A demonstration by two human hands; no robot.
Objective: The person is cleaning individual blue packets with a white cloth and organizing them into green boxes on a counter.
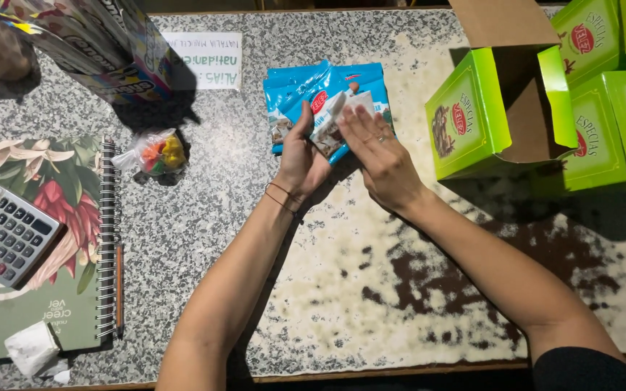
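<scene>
- Gripping a small white foil sachet [330, 124], left hand [300, 161] closes around it over blue plastic packets [306, 90].
- Right hand [377, 156] lies open, fingers flat against the sachet, above the speckled counter [204, 217].

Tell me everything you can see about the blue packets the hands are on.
The blue packets are a small stack of glossy, soft-looking pouches, light blue with white and red patches and pictures of brown pieces. They lie flat and overlapping on the speckled stone counter, left of an open green box. The left hand grips the stack's lower left edge, and the right hand lies across the top packet, fingers spread. How many there are cannot be told.
</scene>
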